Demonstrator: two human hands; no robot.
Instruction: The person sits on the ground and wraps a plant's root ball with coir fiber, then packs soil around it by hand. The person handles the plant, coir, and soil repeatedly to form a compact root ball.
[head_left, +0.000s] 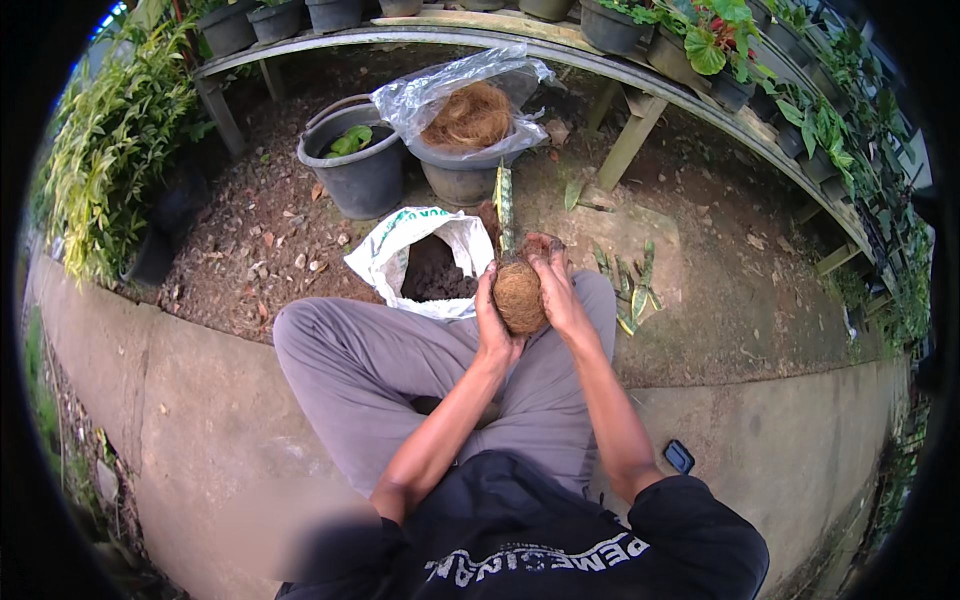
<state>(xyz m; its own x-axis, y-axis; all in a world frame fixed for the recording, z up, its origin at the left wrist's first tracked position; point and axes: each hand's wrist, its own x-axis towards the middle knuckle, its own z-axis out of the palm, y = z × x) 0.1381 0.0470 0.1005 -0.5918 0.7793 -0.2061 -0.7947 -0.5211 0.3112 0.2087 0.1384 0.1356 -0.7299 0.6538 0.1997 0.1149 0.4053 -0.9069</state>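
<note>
Between my two palms sits a rounded ball of brown coconut fibre (519, 298), held above my crossed legs. My left hand (495, 319) cups its left side, and my right hand (553, 281) wraps the right side, soil on the fingers. A variegated snake plant leaf (504, 210) stands upright from the ball's far end. Just left of my hands, an open white sack (375, 262) holds dark soil (439, 274). Several cut snake plant leaf pieces (637, 289) lie on the ground to the right.
Beyond the sack stand a grey bucket (356, 180) with a green plant and a pot (461, 180) topped by clear plastic (420, 82) holding loose coconut fibre (471, 116). A raised bench (630, 139) with potted plants curves behind. A phone-like dark object (679, 457) lies on the concrete, right.
</note>
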